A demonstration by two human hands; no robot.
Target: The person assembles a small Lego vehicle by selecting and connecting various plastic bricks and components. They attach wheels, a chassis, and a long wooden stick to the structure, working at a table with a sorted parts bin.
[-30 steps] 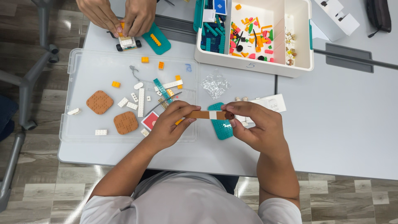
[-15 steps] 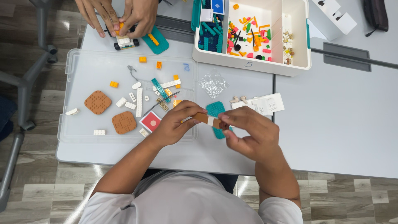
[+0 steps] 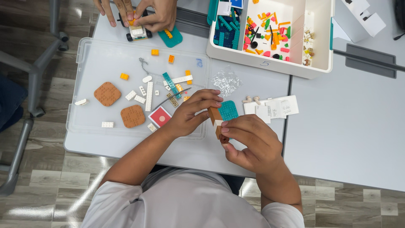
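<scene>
Bricks [image 3: 217, 121], a brown-and-white stack, sat pinched between both hands above the table's [image 3: 337, 139] near edge, over a teal plate [image 3: 230, 109]. I saw the left hand [image 3: 190, 114] closed on the stack's top, the right hand [image 3: 249, 141] curled round its bottom. I judged a hard squeeze might snap a brick off toward the floor or into the tray [image 3: 97, 59] of loose parts.

Lower end of brown-and-white brick piece [image 3: 217, 120] hidden inside right hand [image 3: 249, 141]; teal plate [image 3: 229, 110] partly covered by both hands. Co-worker's hands [image 3: 139, 12] cut off at top edge, covering much of small wheeled model [image 3: 137, 32]. Sorting box [image 3: 270, 63] cropped at top; its small parts too tiny to identify. Black object [image 3: 400, 14] cut by right edge.
</scene>
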